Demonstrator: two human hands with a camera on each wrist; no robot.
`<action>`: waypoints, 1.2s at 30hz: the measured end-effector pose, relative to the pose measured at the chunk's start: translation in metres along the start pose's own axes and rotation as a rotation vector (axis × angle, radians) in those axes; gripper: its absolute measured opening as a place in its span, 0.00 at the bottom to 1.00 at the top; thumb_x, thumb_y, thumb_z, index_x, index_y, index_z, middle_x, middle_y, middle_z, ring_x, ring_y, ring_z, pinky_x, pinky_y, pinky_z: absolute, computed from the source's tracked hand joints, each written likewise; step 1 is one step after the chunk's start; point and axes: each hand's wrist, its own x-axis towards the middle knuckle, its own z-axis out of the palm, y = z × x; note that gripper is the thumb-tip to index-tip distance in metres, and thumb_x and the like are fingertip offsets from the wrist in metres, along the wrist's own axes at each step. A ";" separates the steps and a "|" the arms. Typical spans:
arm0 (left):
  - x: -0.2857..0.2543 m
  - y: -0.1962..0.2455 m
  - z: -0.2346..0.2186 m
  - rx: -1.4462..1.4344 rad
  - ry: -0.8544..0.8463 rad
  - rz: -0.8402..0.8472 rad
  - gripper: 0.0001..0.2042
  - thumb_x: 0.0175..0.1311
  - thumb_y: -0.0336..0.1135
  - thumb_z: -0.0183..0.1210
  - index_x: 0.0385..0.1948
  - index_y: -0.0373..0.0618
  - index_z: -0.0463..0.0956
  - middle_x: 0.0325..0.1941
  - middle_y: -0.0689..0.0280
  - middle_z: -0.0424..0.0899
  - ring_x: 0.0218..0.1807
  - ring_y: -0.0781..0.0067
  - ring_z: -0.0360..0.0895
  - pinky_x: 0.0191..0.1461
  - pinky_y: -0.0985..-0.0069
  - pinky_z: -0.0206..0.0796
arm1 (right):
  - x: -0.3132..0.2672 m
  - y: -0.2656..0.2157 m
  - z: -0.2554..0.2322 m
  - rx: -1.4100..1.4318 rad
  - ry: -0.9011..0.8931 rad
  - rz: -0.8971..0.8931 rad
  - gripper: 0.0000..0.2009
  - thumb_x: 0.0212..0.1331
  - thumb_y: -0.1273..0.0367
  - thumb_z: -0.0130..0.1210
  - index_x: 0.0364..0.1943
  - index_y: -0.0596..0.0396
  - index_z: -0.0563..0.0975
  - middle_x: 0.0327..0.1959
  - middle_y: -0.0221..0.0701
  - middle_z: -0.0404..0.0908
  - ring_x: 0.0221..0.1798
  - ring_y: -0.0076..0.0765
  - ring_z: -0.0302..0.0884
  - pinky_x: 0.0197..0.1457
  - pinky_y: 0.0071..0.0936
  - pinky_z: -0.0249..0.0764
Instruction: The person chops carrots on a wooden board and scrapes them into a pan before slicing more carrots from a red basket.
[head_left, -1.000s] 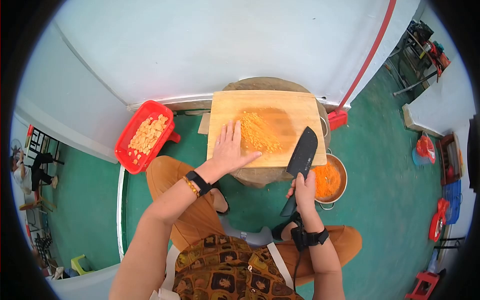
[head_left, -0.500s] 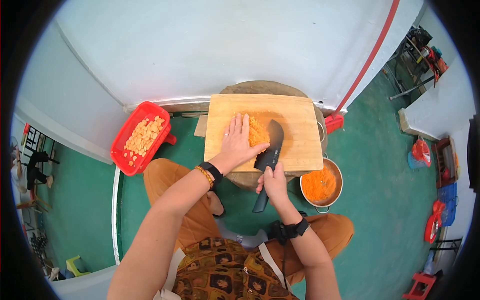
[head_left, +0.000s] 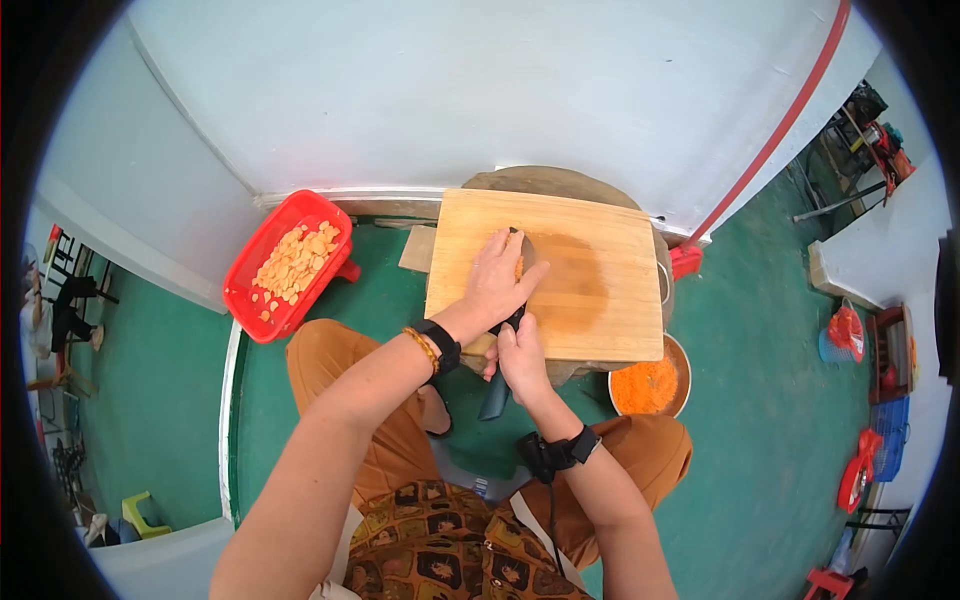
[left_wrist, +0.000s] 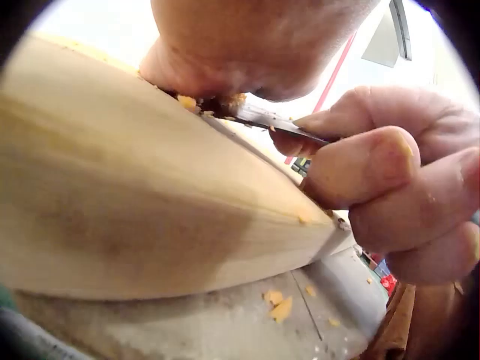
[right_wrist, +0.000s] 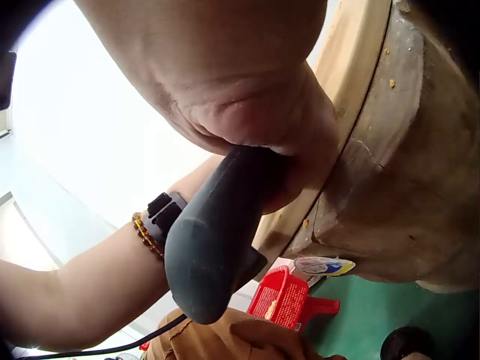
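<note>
On the wooden cutting board (head_left: 610, 300), the left hand (head_left: 497, 283) lies with fairly straight fingers over the knife blade (head_left: 528, 249) and a few orange bits (head_left: 519, 268). Just below it, the right hand (head_left: 521, 362) grips the knife, whose dark handle (head_left: 494, 398) sticks out towards the lap. In the left wrist view, the blade (left_wrist: 266, 118) is near the board edge, with orange bits (left_wrist: 187, 103) beside the left hand (left_wrist: 255, 41). The right wrist view has the handle (right_wrist: 210, 240) held in the right hand (right_wrist: 225, 75). The left hand covers most of the chopped pile.
A red basket (head_left: 240, 262) of orange slices stands on the floor at the left. At the board's lower right corner is a metal pan (head_left: 687, 372) of orange bits. The board rests on a round stump (head_left: 560, 183) against the wall; a red pole (head_left: 770, 145) leans behind.
The right hand has brought the knife leftwards from the board's right side to the left hand. The chopped pile, visible earlier, is now mostly covered by the left hand.
</note>
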 end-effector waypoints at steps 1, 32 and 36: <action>-0.001 -0.001 0.000 0.005 0.013 0.010 0.35 0.70 0.54 0.56 0.63 0.27 0.66 0.69 0.35 0.64 0.71 0.36 0.62 0.75 0.56 0.54 | 0.001 0.001 0.001 0.005 -0.003 -0.003 0.06 0.72 0.71 0.38 0.49 0.53 0.60 0.25 0.34 0.73 0.15 0.28 0.70 0.18 0.29 0.74; -0.035 0.229 0.213 -0.480 -0.220 0.300 0.16 0.72 0.32 0.51 0.56 0.33 0.75 0.66 0.39 0.70 0.71 0.38 0.65 0.74 0.58 0.58 | -0.135 0.013 -0.206 0.066 0.661 -0.088 0.04 0.69 0.73 0.39 0.43 0.57 0.64 0.20 0.30 0.71 0.12 0.25 0.67 0.15 0.25 0.65; -0.037 0.234 0.285 -0.547 -0.313 0.207 0.17 0.74 0.35 0.48 0.55 0.33 0.76 0.62 0.40 0.75 0.68 0.41 0.68 0.72 0.60 0.60 | -0.140 0.017 -0.243 -0.070 0.813 0.075 0.06 0.69 0.71 0.39 0.44 0.59 0.64 0.20 0.32 0.73 0.14 0.29 0.72 0.18 0.29 0.71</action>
